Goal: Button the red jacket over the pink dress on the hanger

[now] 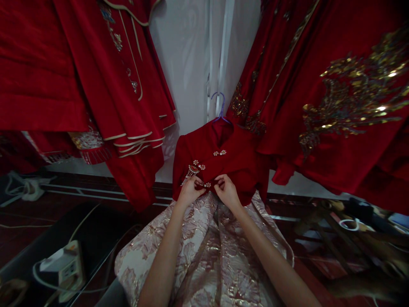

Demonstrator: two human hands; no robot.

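A short red jacket [236, 168] hangs from a thin purple hanger [221, 111], above a pale floral brocade skirt [153, 238]. At the lower front of the jacket, my left hand [191, 192] pinches the fabric beside a jeweled flower clasp [205, 185]. Its fingertips partly cover that spot. On the other side of the clasp my right hand [227, 192] has thumb and fingers drawn together on the jacket's lower edge. A dangling jeweled brooch [192, 169] sits just above my left fingers. Another flower clasp [220, 152] is fixed near the collar.
Red garments with gold piping [128, 115] hang at the left. A red garment with gold sequins [345, 102] hangs at the right. A power strip [72, 270] with cables lies on a dark surface at lower left. Dark wooden pieces [348, 238] stand at lower right.
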